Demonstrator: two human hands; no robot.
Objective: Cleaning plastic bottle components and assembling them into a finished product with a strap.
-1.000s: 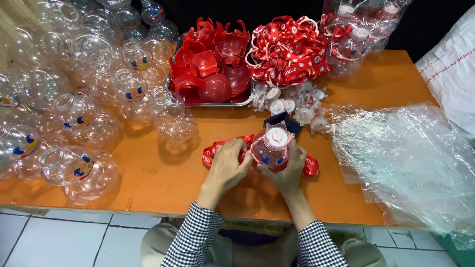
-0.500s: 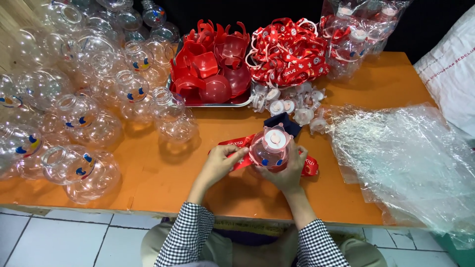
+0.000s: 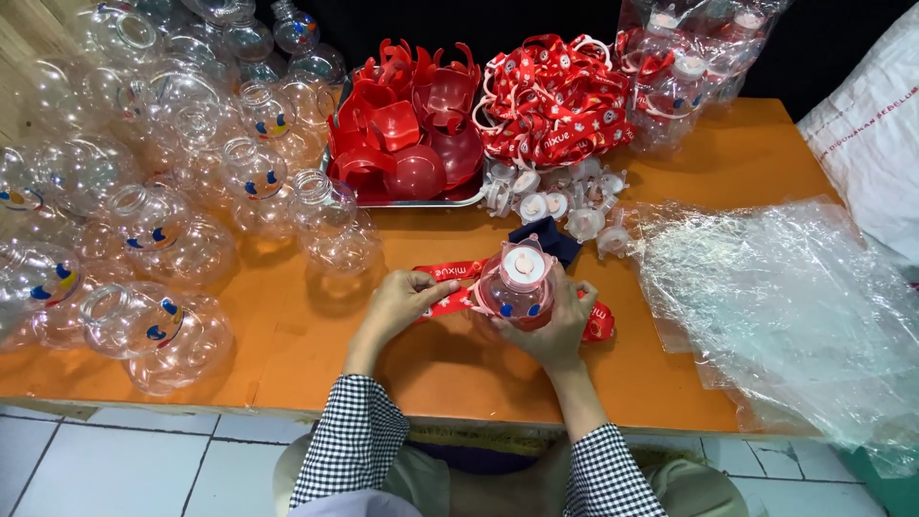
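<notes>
Both forearms wear long sleeves in a small black-and-white check, a gingham sort of weave; the left sleeve (image 3: 352, 436) ends in a plain cuff short of the wrist, and the right sleeve (image 3: 605, 469) does the same, its cuff just behind the wrist; beyond the cuffs the left hand (image 3: 400, 304) and the right hand (image 3: 555, 325) are bare, no gloves, rings or watch showing; lower down, behind the arms, pale khaki trousers (image 3: 431, 483) cover the lap; the cloth looks soft and a little creased.
</notes>
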